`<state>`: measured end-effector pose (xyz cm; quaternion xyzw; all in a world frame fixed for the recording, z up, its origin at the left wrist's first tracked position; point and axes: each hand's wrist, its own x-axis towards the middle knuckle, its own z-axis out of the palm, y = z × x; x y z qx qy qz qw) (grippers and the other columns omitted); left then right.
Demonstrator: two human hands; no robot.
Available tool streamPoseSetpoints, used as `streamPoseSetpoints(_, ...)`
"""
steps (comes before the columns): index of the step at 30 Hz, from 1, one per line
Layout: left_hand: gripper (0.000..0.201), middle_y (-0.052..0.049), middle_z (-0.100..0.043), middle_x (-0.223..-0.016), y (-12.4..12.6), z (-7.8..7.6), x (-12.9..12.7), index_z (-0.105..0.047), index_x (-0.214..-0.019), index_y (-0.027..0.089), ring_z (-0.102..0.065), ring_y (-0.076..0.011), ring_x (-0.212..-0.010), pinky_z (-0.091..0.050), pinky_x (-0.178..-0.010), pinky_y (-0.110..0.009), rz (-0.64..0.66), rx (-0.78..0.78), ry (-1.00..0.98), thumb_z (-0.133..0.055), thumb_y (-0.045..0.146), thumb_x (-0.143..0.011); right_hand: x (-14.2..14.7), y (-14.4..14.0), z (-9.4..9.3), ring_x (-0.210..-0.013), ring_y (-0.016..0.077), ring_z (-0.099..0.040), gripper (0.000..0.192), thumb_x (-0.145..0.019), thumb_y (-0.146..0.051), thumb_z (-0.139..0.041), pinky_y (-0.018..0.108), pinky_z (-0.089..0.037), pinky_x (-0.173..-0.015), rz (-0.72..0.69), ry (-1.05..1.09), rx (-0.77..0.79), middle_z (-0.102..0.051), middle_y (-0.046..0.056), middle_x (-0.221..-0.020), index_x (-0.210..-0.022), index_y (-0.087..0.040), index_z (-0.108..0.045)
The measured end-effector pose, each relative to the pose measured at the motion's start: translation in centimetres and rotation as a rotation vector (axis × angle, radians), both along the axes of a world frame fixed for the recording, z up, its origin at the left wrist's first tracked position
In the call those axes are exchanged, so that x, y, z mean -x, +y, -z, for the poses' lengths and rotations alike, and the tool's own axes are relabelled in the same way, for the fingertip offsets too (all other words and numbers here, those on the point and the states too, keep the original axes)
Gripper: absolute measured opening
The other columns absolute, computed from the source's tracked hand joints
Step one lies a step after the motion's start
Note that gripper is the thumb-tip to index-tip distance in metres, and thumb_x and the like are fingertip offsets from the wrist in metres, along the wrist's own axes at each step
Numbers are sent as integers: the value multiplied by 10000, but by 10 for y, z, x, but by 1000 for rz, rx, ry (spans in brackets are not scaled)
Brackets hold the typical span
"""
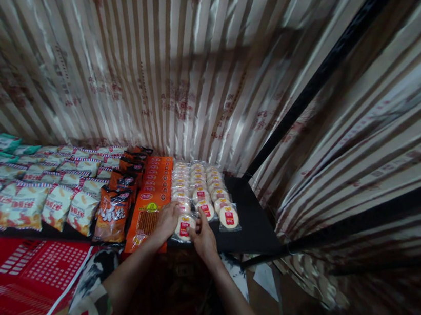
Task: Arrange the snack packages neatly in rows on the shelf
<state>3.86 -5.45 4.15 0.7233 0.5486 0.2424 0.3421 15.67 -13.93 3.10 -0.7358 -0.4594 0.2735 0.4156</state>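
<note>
Squaring the front cake pack at lower centre of the frame, I'd keep my left hand pinching its left edge, right hand fingers closed on its near corner, and nudge it level with the neighbouring packs on the shelf.

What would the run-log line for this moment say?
left hand: on front cake pack | right hand: touching same pack | shelf: cake rows, orange packs beside
</note>
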Motion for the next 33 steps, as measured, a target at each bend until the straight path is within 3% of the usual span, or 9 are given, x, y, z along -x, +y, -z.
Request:
streamPoseSetpoints(7,298,-92,-665,-1130,4,5,2,-623,-1108,131,-611,-160,-1013,-445,-932,-280,-54,12,-21,-486,102,-845,1,15,2,-750,155,-627,621,-724,-226,-557,285,-509,-740,-58,-85,19,-646,26,-957,-1332,-198,-432)
streamPoseSetpoints(21,254,-91,-657,-1078,-1,-5,3,-623,-1096,148,-571,-203,-1057,-417,-943,-300,-53,-48,199,-524,185,-866,-7,28,14,-635,125,-549,561,-738,-288,-580,278,-480,-667,-87,-214,44,-603,58,-1007,-1261,-133,-451)
streamPoseSetpoints(26,237,-90,-645,-1058,0,3,2,-622,-1074,145,-569,-202,-1038,-427,-936,-309,-56,-117,177,-518,165,-862,-7,27,17,-675,146,-576,516,-802,-334,-526,297,-489,-693,-43,-279,-31,-612,70,-1013,-1276,-138,-465)
streamPoseSetpoints(30,249,-94,-641,-1020,1,10,1,-620,-1078,140,-574,-219,-1000,-454,-909,-345,-61,-172,160,-506,150,-858,-3,25,13,-762,186,-605,454,-828,-319,-506,338,-490,-735,-67,-365,12,-622,81,-1036,-1248,-145,-499)
streamPoseSetpoints(33,259,-99,-615,-1039,-5,12,1,-616,-1091,153,-558,-223,-1012,-461,-912,-354,-81,-297,156,-500,152,-859,-2,23,10,-802,194,-618,433,-841,-306,-499,329,-488,-739,-74,-387,24,-624,87,-1060,-1249,-160,-504)
